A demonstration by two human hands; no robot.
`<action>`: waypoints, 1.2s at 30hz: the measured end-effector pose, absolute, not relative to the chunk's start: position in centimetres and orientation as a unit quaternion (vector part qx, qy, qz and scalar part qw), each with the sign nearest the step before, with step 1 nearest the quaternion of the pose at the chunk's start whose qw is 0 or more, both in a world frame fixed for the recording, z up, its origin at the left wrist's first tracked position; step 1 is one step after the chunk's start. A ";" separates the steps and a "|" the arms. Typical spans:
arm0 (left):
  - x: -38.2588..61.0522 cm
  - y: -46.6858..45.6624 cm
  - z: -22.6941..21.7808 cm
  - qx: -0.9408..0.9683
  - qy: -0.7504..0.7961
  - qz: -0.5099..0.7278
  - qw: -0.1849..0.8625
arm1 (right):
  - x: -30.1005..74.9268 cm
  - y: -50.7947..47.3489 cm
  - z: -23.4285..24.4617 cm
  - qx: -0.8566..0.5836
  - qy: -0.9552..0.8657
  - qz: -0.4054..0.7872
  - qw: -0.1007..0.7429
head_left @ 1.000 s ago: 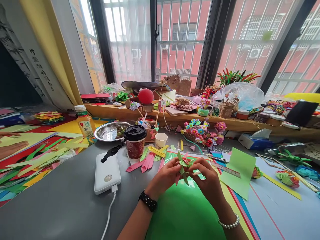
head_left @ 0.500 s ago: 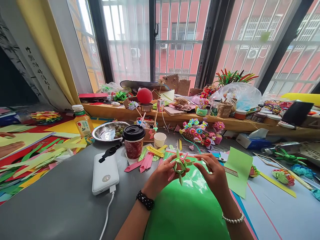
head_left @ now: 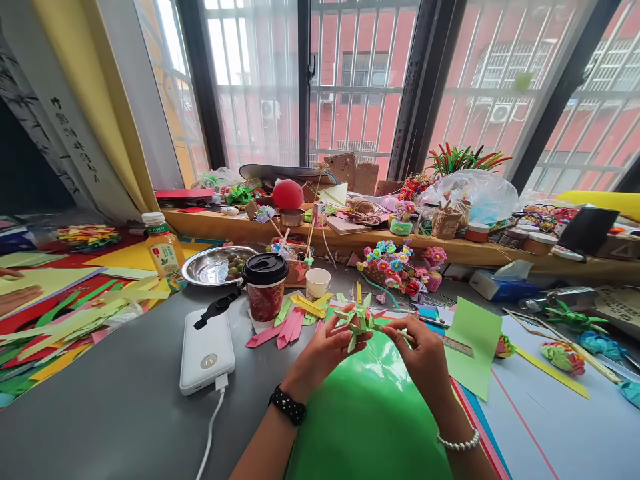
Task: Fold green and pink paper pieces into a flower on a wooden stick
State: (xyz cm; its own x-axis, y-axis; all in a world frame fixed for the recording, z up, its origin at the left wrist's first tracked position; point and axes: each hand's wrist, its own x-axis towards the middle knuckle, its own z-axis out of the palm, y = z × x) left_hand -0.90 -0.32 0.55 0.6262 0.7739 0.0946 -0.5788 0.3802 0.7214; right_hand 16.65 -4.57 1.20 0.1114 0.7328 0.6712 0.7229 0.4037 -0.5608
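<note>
My left hand (head_left: 323,353) pinches a small folded paper flower (head_left: 357,321) of green and pink strips and holds it above a glossy green sheet (head_left: 370,413). My right hand (head_left: 423,353) is closed beside it, with its fingertips on a thin stick (head_left: 400,331) that runs into the flower. A black beaded band is on my left wrist and a pearl bracelet on my right.
A white power bank (head_left: 207,350) with its cable lies left of my hands. A lidded coffee cup (head_left: 264,287), a small paper cup (head_left: 317,283), pink and yellow strips (head_left: 287,327), a steel bowl (head_left: 213,265) and a juice bottle (head_left: 161,245) stand behind. A folded green card (head_left: 473,347) lies to the right. Another person's hand (head_left: 17,299) rests at far left.
Both hands have turned the paper flower and lifted it a little. My right hand has closed back onto the stick after drawing slightly away.
</note>
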 end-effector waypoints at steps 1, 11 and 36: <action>-0.9 -0.4 0.7 0.376 0.128 0.414 0.819 | 16.6 -4.6 1.2 -0.549 -0.664 0.002 0.508; -0.9 -0.4 1.3 0.416 0.109 0.424 0.797 | 16.4 -4.6 1.1 -0.561 -0.649 -0.011 0.514; 0.3 -0.3 -0.1 0.672 0.384 0.481 0.412 | 15.5 -4.7 1.0 -0.557 -0.668 -0.067 0.489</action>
